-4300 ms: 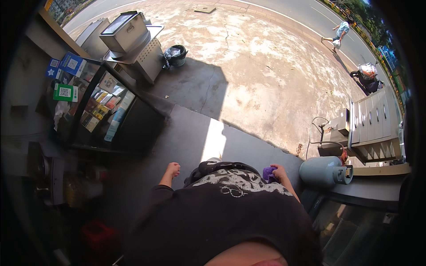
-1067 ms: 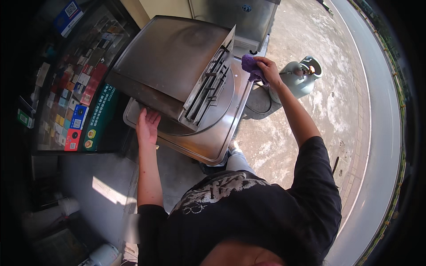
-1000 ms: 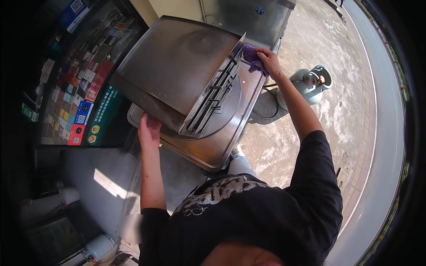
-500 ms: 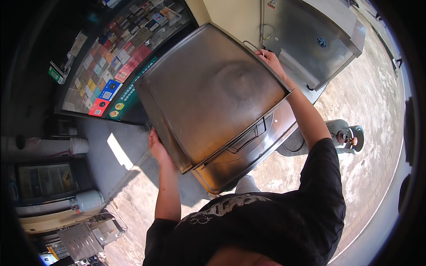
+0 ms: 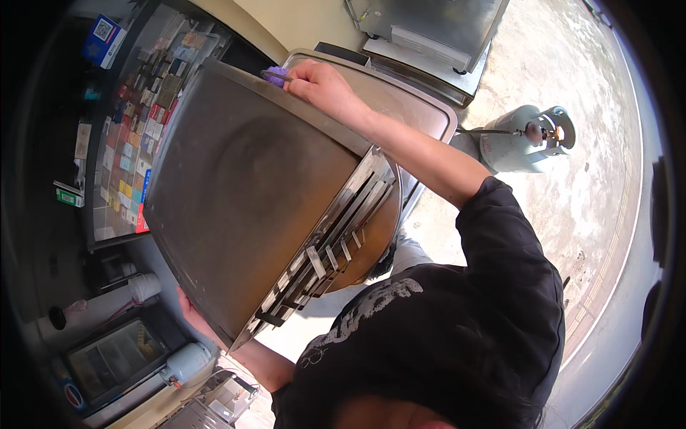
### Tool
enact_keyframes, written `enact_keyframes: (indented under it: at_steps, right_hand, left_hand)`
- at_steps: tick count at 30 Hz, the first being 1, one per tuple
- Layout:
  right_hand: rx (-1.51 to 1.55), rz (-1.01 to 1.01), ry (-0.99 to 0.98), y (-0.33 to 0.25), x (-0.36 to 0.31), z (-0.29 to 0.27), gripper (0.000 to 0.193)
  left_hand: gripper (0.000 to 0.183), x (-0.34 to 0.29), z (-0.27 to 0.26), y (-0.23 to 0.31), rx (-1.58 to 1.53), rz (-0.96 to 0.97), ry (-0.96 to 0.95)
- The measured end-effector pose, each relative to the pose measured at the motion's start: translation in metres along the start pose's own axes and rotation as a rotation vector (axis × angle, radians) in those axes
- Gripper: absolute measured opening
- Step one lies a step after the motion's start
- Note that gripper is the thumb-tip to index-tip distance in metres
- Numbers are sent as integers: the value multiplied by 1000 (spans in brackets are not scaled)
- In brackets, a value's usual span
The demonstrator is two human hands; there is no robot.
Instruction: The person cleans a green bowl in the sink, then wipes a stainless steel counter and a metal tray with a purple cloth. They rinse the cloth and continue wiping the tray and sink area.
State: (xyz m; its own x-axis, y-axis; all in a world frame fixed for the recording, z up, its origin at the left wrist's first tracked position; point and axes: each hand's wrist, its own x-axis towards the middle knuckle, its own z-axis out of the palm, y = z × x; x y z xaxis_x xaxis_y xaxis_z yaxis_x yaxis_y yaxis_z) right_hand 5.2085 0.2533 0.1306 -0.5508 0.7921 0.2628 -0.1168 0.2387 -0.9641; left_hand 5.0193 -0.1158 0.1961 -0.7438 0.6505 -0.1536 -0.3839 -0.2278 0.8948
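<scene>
Sunlit concrete (image 5: pixel 564 229), right. Steel box (image 5: pixel 243 179), center. Right hand (image 5: pixel 323 87), upper center: fingers grasping purple cloth (image 5: pixel 275 76). Left hand (image 5: pixel 196 313), lower left, at box edge: finger state indeterminable.

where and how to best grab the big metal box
Probably best to take the metal box by the thin handle on its far side, from outside, where the right hand holds a purple cloth; steady the opposite side, where the left hand is. The broad, flat top offers little to grip, and metal bars crowd the side between.
</scene>
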Motion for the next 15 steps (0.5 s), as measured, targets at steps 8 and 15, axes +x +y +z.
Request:
enact_keyframes:
  at_steps: [8,15]
  right_hand:
    - [169,7,33,-37,-98,162,16]
    - [193,18,-148,-47,-199,332,14]
  left_hand:
    - [40,-110,-97,59,305,201,447]
    - [42,-207,-226,85,167,296,653]
